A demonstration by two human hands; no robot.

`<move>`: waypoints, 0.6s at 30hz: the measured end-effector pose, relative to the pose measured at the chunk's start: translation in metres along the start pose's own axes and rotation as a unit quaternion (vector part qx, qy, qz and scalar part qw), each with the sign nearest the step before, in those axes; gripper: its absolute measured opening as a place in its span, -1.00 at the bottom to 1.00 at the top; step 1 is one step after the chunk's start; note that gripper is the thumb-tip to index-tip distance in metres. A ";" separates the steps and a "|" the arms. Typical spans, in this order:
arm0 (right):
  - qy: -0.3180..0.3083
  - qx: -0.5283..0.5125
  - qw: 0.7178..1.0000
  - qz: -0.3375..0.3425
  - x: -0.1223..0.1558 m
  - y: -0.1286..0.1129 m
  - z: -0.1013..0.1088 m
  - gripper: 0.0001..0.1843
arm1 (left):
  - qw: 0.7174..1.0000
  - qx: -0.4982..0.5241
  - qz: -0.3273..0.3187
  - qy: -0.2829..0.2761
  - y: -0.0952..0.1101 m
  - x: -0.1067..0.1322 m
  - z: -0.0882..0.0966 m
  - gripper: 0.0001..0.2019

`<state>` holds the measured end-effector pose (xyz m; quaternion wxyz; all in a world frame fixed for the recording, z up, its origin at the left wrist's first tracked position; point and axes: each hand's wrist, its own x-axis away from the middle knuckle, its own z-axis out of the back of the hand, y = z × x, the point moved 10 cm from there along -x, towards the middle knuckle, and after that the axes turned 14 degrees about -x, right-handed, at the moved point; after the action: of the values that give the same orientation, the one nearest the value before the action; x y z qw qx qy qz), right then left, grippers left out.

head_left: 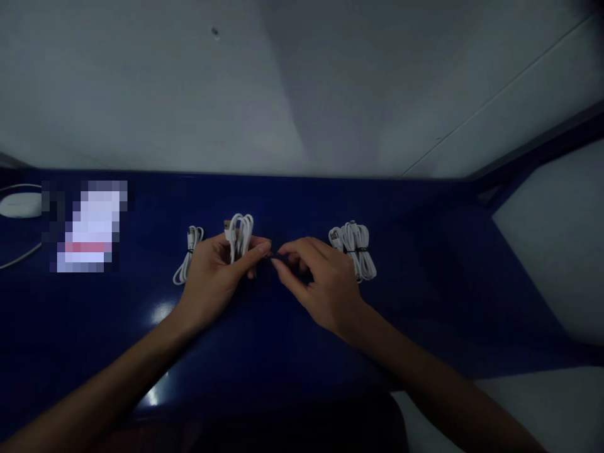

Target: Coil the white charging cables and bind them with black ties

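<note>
A coiled white USB cable [243, 229] rises from my left hand [214, 267], its plug at the upper left of the loops. My left fingers are closed around the coil's lower part, which they hide. My right hand [323, 277] is closed in a pinch just to the right. Between the fingertips of both hands shows a thin dark tie [272, 256], mostly hidden and hard to make out. Behind my left wrist lies another coiled white cable [180, 272] with a dark band round its middle. Several white cable bundles [362, 245] with black ties lie beyond my right hand.
The glossy blue table [264, 352] meets a pale wall [165, 94] at the back. At the left lie a blurred-out phone-like bright shape [92, 226] and a white rounded device [21, 205] with a cord. A blue-edged pale panel [557, 239] stands at the right.
</note>
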<state>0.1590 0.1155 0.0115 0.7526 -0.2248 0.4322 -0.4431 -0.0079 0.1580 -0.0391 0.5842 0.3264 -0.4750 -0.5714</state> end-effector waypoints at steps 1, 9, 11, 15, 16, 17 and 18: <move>0.001 -0.001 1.000 0.001 0.000 0.000 0.000 -0.93 | 1.000 -0.005 -0.005 0.004 0.002 0.000 0.001 -0.80; 0.013 0.055 0.998 0.032 0.002 -0.002 0.002 -0.77 | 0.999 0.010 -0.016 -0.051 0.007 0.000 -0.012 -0.82; 0.024 0.072 0.995 0.058 0.003 -0.007 0.003 -0.75 | 0.997 0.024 -0.018 -0.068 0.007 0.000 -0.015 -0.83; 0.042 0.067 0.995 0.066 0.004 -0.008 0.005 -0.71 | 0.994 0.047 -0.017 -0.097 0.005 0.000 -0.020 -0.84; 0.044 0.055 0.996 0.058 0.004 -0.007 0.005 -0.71 | 0.993 0.048 -0.020 -0.101 0.005 0.000 -0.020 -0.84; 0.045 0.037 0.997 0.044 0.003 -0.004 0.006 -0.73 | 0.993 0.047 -0.023 -0.103 0.005 0.000 -0.020 -0.84; 0.043 0.015 0.999 0.024 0.001 0.000 0.006 -0.75 | 0.994 0.042 -0.027 -0.099 0.006 0.000 -0.019 -0.85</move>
<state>0.1645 0.1140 0.0140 0.7471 -0.1842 0.4626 -0.4404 0.0123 0.1561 -0.0403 0.5047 0.3049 -0.5451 -0.5960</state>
